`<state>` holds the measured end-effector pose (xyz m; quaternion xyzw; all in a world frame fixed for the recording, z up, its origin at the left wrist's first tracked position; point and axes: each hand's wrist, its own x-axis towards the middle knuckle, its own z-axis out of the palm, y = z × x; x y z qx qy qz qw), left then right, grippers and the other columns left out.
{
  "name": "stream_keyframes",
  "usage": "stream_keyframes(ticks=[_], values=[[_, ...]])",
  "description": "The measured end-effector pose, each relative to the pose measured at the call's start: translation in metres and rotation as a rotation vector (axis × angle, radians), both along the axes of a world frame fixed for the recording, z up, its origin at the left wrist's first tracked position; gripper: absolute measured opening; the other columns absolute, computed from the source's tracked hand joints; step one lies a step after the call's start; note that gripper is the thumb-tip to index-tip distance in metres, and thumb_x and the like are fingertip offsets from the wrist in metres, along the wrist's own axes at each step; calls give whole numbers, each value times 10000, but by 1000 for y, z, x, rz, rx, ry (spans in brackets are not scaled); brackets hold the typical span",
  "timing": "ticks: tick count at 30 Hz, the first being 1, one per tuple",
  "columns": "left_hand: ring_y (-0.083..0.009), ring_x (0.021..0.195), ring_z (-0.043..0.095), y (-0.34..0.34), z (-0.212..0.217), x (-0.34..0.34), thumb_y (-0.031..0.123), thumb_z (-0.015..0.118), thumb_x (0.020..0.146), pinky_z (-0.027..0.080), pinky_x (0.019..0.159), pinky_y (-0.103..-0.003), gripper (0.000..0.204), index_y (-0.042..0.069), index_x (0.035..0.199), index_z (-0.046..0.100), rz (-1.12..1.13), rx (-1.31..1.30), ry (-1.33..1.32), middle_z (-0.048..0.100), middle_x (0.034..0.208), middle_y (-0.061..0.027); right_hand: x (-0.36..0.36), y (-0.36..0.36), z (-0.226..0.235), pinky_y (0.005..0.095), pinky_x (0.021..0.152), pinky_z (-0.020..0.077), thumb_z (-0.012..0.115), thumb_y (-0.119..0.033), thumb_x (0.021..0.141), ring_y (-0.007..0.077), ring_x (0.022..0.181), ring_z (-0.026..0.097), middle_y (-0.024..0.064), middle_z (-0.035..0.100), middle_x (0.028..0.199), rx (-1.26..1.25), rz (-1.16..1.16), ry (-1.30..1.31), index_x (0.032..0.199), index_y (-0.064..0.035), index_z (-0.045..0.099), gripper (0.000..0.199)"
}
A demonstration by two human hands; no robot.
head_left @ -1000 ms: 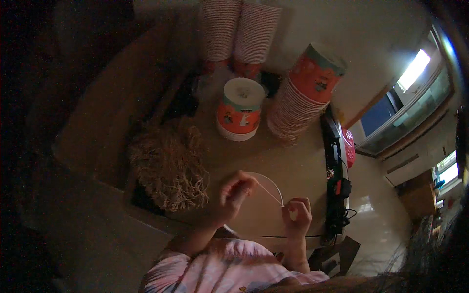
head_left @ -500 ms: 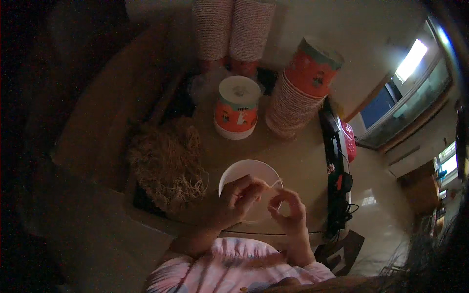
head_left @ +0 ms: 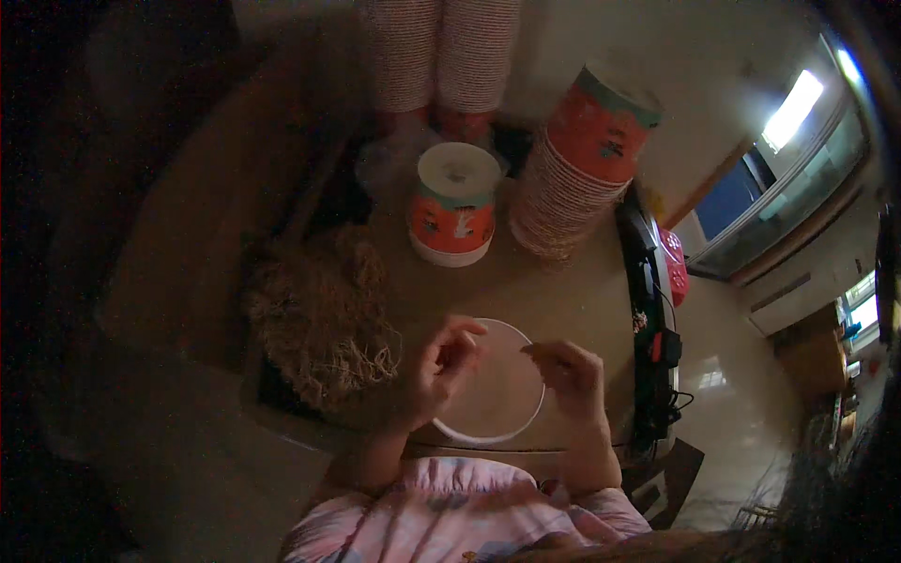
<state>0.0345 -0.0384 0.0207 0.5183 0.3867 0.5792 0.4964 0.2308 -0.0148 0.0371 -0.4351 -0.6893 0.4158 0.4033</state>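
Observation:
A round white-rimmed paper tub (head_left: 487, 439) sits in front of me at the table's near side, with both hands over its edges. My left hand (head_left: 443, 364) is at the tub's left rim, fingers curled and closed. Over the right rim, my right hand (head_left: 572, 372) has its thumb and fingertips pressed together. Whatever either hand may hold is too small and dim to make out. To the left lies a tangled heap of tan string (head_left: 324, 324), its loose strands spreading toward my left wrist.
An orange and green paper tub (head_left: 452, 225) stands beyond my hands. Behind it rise tall stacks of nested tubs (head_left: 405, 61), and another stack (head_left: 572, 192) leans at the right. A black power strip (head_left: 646, 324) with cables runs along the table's right edge, beside a red box (head_left: 674, 263).
My hands have moved apart toward the tub's two sides. The thin strand pinched between them earlier no longer shows. The tub's rim sits slightly lower in view.

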Motion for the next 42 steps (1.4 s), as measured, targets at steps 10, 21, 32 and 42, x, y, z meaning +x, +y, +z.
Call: stream_keyframes(ticks=[10,21,32,42], values=[[-68,571,479,49,-66,-40,5,534,833,382,510,-204,110,69,922,544,108,-223,-71,549,758,-6,19,70,-84,243,622,447,530,-54,839,96,696,546,50,597,768,-186,-133,-87,906,2,611,118],[-80,553,506,59,-108,-51,52,601,802,354,399,-190,113,85,904,564,-67,-621,-628,578,788,-15,30,75,-132,274,729,454,434,-280,880,114,830,551,29,618,911,-681,75,343,1019,3,610,361],[-214,696,586,36,-67,-21,72,655,749,475,611,-286,134,38,864,596,266,146,659,597,790,-73,41,66,-138,355,913,389,449,-312,881,222,1066,505,100,547,1168,-832,135,336,1206,-8,493,447],[-174,734,599,13,-22,-24,67,635,776,477,608,-279,141,60,916,615,271,201,304,608,848,-68,123,65,71,296,777,468,471,-202,891,190,949,532,88,542,1078,401,-387,253,1136,-43,527,298]])
